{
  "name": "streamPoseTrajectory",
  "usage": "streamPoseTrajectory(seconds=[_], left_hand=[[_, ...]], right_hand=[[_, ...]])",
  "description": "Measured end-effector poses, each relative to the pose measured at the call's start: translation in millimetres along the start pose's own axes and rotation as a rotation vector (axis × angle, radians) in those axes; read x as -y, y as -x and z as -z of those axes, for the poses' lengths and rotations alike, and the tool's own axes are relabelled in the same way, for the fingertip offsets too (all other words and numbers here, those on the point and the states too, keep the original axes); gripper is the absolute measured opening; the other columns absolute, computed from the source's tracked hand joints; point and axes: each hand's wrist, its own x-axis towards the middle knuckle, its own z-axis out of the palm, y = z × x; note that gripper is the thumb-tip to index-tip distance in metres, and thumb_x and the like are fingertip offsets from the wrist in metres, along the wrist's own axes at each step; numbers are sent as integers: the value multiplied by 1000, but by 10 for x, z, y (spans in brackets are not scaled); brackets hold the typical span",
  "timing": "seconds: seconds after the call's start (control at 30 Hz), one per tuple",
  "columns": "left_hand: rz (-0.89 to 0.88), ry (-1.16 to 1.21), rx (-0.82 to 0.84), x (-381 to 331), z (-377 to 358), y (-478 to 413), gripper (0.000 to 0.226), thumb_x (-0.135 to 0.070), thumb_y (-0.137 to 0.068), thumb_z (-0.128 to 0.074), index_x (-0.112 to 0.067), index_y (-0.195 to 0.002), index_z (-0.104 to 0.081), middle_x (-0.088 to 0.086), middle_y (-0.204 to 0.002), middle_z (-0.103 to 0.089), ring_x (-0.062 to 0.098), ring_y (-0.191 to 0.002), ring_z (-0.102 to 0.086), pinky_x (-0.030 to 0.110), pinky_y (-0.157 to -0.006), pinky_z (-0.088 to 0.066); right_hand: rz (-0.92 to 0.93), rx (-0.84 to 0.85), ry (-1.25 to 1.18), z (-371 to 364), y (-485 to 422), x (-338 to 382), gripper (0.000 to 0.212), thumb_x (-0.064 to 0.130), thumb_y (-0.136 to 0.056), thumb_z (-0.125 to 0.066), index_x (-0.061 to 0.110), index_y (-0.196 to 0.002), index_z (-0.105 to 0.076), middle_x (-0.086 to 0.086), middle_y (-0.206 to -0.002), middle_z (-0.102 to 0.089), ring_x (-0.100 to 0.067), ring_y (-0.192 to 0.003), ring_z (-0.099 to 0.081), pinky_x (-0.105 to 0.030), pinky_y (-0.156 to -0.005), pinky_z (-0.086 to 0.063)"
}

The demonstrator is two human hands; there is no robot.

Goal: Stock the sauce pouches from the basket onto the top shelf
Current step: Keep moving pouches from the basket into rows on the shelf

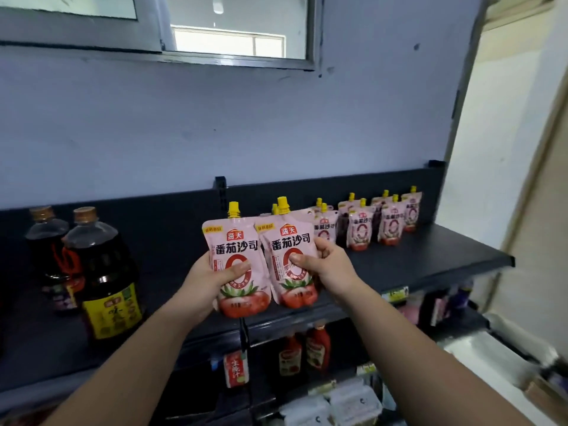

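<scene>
Left hand grips left pouch, right hand grips right pouch (thumbs across the fronts), side by side above the shelf's front edge.

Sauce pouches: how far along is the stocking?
Done: a row of pouches stands at the right of the top shelf. In hand: the left hand grips the left pouch, the right hand the right pouch, not yet shelved. Left: placing these; the basket is out of view.
</scene>
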Motion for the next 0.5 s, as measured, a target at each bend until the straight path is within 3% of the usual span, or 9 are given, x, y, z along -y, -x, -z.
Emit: streamPoseTrajectory(seconds=[0.1,0.3,0.5], left_hand=[[6,5,80,184,-500,-177,58,-16,-63,-82,-12,-118,-64,12,-111,-75,32,-102,-72,48,-87,-57],[12,37,191,458,-1504,-615,71,-24,-51,-89,-11,-117,-65,12,-110,-75,30,-100,-72,44,-82,-58],[39,67,262,800,-2532,-1131,62,-25,-53,-91,-21,-111,-69,11,-111,-75,31,-101,-72,50,-87,-56]], right_hand=[[22,-91,27,520,163,58,49,10,-65,-87,7,-110,-67,-13,-106,-76,-29,-99,-73,-37,-78,-59],[70,-217,5,1446,353,225,51,13,-65,-87,10,-112,-67,-17,-110,-74,-32,-102,-71,-41,-81,-58],[37,-263,102,2655,356,500,43,10,-73,-82,12,-113,-67,-15,-111,-74,-33,-102,-72,-43,-82,-60]])
